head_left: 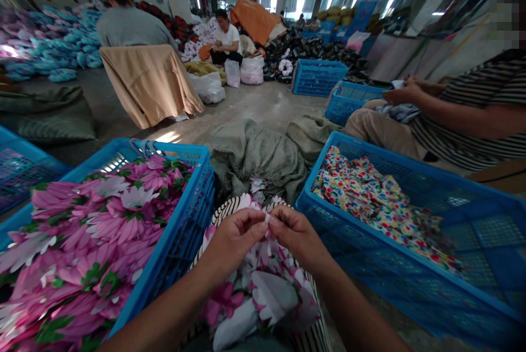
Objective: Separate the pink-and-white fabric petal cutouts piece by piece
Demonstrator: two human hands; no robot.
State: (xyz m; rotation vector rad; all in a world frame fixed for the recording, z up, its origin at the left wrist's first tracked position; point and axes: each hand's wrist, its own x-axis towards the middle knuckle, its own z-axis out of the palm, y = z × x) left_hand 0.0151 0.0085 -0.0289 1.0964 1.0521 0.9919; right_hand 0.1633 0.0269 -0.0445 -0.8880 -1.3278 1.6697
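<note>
My left hand (245, 230) and my right hand (296, 233) meet over my lap, fingertips pinched together. Between them is a small white strip of fabric (268, 226), blurred at its edges. Below the hands, white and pink petal-shaped fabric pieces (273, 296) lie heaped on a black-and-white striped cloth (314, 308) across my lap. Whether the strip joins one of these pieces I cannot tell. To the left, a blue plastic crate (181, 150) is heaped with pink fabric flowers (119, 220) with green parts.
At right, another blue crate (349, 209) holds colourful printed fabric pieces (378, 198). Grey-green sacks (258, 155) lie on the floor ahead. A person in a striped top (472, 105) sits close on the right; a tan cloth drapes over a chair (143, 78) at front left.
</note>
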